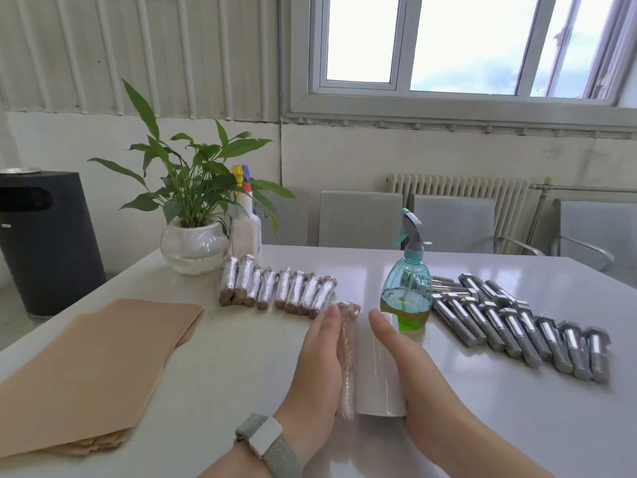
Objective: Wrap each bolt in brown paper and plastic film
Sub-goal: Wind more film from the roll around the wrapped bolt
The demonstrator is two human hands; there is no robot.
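In the head view, at lower centre of the frame, the left hand (319, 363) lies flat with straight fingers against a bolt (347, 360) wrapped in brown paper and film, while the right hand (410, 367) rests with straight fingers on the plastic film roll (379, 370) just beside it on the desk (241, 339). Wrapped bolts (275, 288) line up above, bare bolts (517, 326) lie at right, brown paper sheets (96, 367) at left.
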